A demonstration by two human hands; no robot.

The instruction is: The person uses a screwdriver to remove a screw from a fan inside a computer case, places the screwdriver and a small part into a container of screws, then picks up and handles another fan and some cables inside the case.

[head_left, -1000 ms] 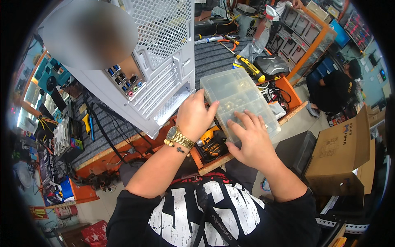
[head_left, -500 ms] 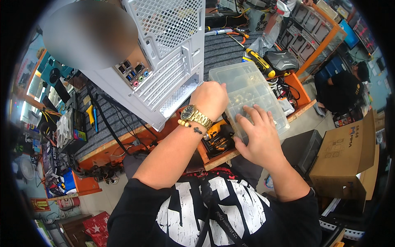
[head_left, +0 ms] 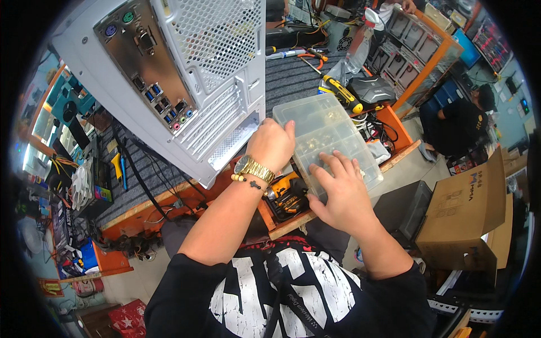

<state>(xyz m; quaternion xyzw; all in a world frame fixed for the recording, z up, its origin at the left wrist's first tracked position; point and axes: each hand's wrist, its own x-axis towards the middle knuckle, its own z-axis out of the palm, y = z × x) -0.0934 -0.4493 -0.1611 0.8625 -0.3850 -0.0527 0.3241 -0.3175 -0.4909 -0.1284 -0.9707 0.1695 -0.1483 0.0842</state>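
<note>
A white computer case (head_left: 224, 93) stands on the bench with its back panel and ports toward me. My left hand (head_left: 271, 145), wearing a gold watch and bead bracelet, is closed between the case's lower corner and a clear plastic compartment box (head_left: 319, 115). Its fingertips are hidden, so what they grip does not show. Over the near part of the box my right hand (head_left: 342, 194) lies with fingers spread on the lid. Small brass-coloured screws (head_left: 318, 142) show through the lid. The box rests across an open wooden drawer (head_left: 293, 225).
Yellow-and-black tools (head_left: 290, 194) fill the drawer's near end; cables (head_left: 383, 127) lie farther back. A yellow-handled screwdriver (head_left: 344, 94) and a spray bottle (head_left: 363, 42) are beyond the box. At right stand a cardboard box (head_left: 459, 211) and a seated person (head_left: 465, 121).
The view has shifted, so the case, box and both hands sit slightly farther left. More of the case's upper back panel shows. The hands keep nearly the same pose.
</note>
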